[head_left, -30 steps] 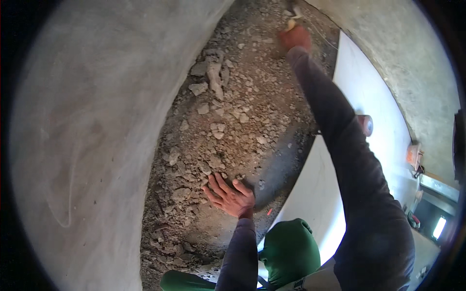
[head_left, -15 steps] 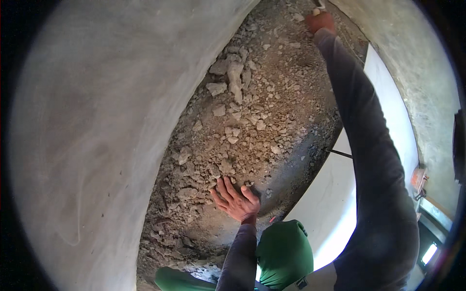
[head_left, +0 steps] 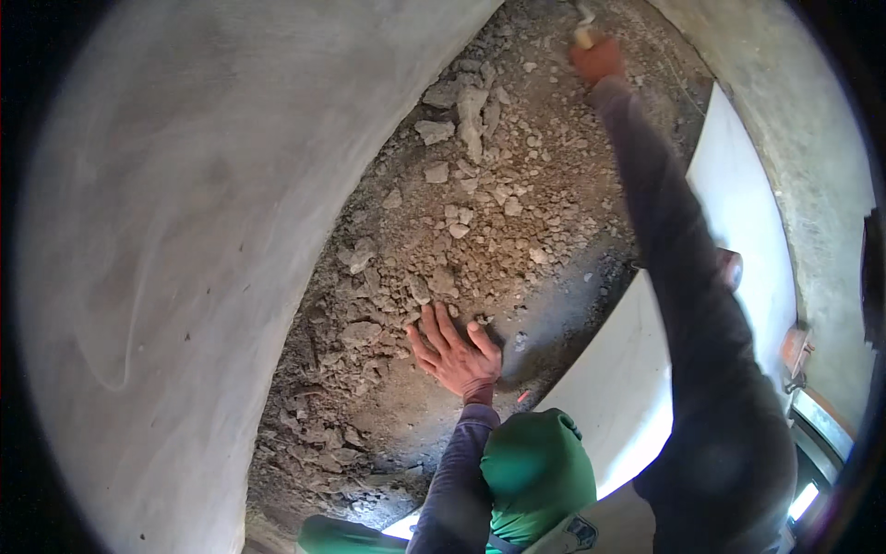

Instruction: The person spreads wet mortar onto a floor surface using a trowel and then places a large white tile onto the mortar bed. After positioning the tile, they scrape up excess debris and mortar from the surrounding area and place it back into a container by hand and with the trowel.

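Past the white slab (head_left: 604,369), the right hand (head_left: 598,59) wraps its fingers around a tool (head_left: 585,37). Near the slab, the left hand (head_left: 461,358) spreads its fingers on dirt (head_left: 572,203).

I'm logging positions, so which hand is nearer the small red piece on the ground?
Left. The left hand is spread just left of the small red piece; the right hand is far ahead of it.

Bldg site w/ rubble (head_left: 457,222), bare cem. walls (head_left: 212,212)
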Demonstrator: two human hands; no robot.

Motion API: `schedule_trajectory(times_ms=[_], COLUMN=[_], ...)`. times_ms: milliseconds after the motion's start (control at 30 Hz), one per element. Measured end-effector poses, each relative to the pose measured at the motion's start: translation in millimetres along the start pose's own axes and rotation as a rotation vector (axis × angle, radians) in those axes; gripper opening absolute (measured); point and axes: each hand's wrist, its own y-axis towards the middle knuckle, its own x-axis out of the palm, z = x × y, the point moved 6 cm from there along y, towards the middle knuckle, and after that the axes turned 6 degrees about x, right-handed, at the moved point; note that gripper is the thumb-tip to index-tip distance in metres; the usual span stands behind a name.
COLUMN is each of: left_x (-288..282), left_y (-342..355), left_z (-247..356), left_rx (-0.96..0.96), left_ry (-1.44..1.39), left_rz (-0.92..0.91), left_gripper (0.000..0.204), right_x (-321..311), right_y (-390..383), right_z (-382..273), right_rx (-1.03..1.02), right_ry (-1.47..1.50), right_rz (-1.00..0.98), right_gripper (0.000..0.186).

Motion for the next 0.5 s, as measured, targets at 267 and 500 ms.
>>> schedule_trajectory(times_ms=[267, 500], left_x=[-13.7, -8.3], left_y=[-0.6, -8.5], left_z=[-20.7, 9.2], left_rx=[0.001, 0.053], left_ry=[0.081, 0.01], left_rz=[0.07, 0.078], left_gripper=[0.064, 0.065], right_x=[-28.2, -68.9], right_y=[-284.7, -175.1], right_z=[-38.6, 25.2], right_rx=[-0.109, 0.47], right_ry=[0.132, 0.218], right_rz=[-0.161, 0.221], right_gripper=[0.046, 0.047])
